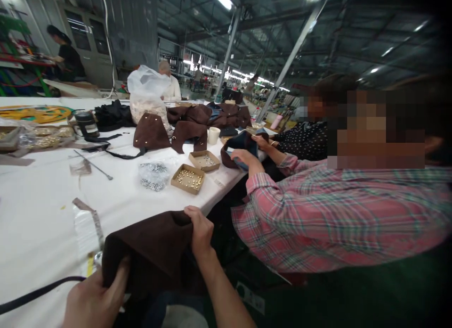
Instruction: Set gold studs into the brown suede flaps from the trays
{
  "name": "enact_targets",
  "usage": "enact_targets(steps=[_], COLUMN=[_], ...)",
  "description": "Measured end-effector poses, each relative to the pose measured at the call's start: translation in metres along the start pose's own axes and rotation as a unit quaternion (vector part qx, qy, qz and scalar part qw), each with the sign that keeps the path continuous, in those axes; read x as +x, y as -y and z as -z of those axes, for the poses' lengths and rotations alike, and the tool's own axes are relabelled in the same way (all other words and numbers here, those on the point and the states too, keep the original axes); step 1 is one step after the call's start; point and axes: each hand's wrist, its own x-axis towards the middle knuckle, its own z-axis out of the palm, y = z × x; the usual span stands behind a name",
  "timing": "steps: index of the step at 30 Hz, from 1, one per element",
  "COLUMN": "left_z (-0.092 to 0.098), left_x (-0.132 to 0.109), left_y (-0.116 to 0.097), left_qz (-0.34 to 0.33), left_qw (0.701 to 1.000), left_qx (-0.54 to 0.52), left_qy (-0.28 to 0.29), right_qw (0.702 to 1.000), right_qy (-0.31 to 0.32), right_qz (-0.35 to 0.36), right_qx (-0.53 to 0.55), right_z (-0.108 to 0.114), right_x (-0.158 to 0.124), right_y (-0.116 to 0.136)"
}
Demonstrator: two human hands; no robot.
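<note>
A dark brown fabric piece is stretched between my two hands at the near edge of the white table. My left hand grips its lower left side, thumb on top and the other fingers hidden underneath. At the upper right corner, my right hand pinches the cloth's edge. One black strap lies on the table by my left wrist. Beyond the fabric stand a cardboard tray of gold-coloured fittings, a second tray with silvery pieces and a clear bag of metal rings.
To my right sits a co-worker in a plaid shirt, hands on dark cloth. More brown pieces, a large plastic bag and a dark jar stand farther back. A thin metal rod lies mid-table.
</note>
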Motion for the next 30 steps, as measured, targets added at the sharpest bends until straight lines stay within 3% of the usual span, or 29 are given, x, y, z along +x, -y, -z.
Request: enact_targets(steps=[2, 5, 8, 14, 17, 20, 23, 26, 30], left_z=[-0.002, -0.008, -0.012, 0.008, 0.014, 0.006, -0.005, -0.009, -0.011], left_x=[0.005, 0.010, 0.017, 0.042, 0.049, 0.047, 0.042, 0.042, 0.049], left_y=[-0.002, -0.016, -0.034, -0.038, -0.035, -0.034, -0.032, -0.030, -0.037], left_qz=[-0.004, 0.064, 0.118, 0.119, 0.081, 0.017, 0.006, 0.013, 0.055], left_qw=[0.999, 0.992, 0.985, 0.981, 0.980, 0.985, 0.986, 0.986, 0.981], left_qx=[0.048, 0.100, 0.120, 0.151, 0.180, 0.167, 0.154, 0.158, 0.183], left_qy=[-0.009, -0.039, -0.047, 0.034, 0.010, -0.040, -0.066, -0.050, -0.006], right_qw=[0.998, 0.989, 0.983, 0.991, 0.995, 0.996, 0.994, 0.992, 0.999], right_qy=[0.061, 0.148, 0.180, 0.129, 0.099, 0.082, 0.104, 0.124, 0.041], right_qz=[-0.008, -0.014, -0.034, -0.030, 0.002, 0.031, 0.023, 0.003, 0.001], right_qx=[0.011, 0.015, -0.007, -0.027, -0.027, -0.015, 0.011, 0.017, 0.006], right_z=[0.005, 0.025, 0.039, 0.024, 0.015, 0.015, 0.021, 0.024, 0.012], right_x=[0.006, 0.014, 0.016, 0.009, 0.004, 0.001, 0.001, 0.001, 0.002], right_y=[-0.003, -0.006, -0.008, -0.006, -0.004, -0.004, -0.006, -0.007, -0.014])
